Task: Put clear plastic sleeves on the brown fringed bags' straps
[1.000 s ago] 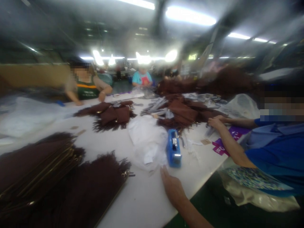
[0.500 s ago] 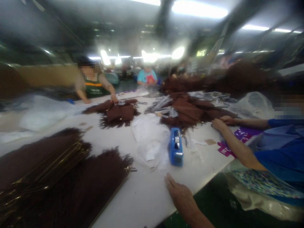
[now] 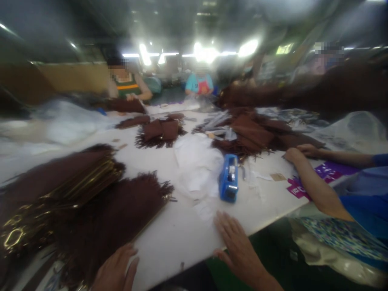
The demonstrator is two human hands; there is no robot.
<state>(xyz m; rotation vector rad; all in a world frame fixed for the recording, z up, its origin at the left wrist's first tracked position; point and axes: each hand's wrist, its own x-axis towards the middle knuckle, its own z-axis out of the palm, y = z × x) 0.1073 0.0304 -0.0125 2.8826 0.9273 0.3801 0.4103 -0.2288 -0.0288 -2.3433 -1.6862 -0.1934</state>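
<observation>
My right hand point(image 3: 238, 246) is at the table's near edge, fingers stretched out, thumb apart, holding nothing. Just beyond it stands a blue tape dispenser point(image 3: 229, 182). My left hand point(image 3: 117, 268) has come in at the bottom, fingers stretched out and thumb apart, by the near edge of a dark brown fringed bag point(image 3: 121, 214); whether it touches the bag is unclear. Left of that lies a stack of brown bags point(image 3: 69, 169) with gold-coloured zips and metal rings. White thin sheets or bags point(image 3: 197, 165) lie crumpled beside the dispenser.
To the right, a co-worker in blue rests both hands point(image 3: 298, 153) near purple printed packaging point(image 3: 333, 171). More brown bags point(image 3: 251, 129) are heaped mid-table. Across the table a person in a green apron point(image 3: 129, 87) handles a brown piece. Clear plastic point(image 3: 69, 121) lies at left.
My left hand has entered at the bottom beside the brown bag. My right hand has spread its fingers. The green-aproned person now has a brown piece in front of them. The view has shifted.
</observation>
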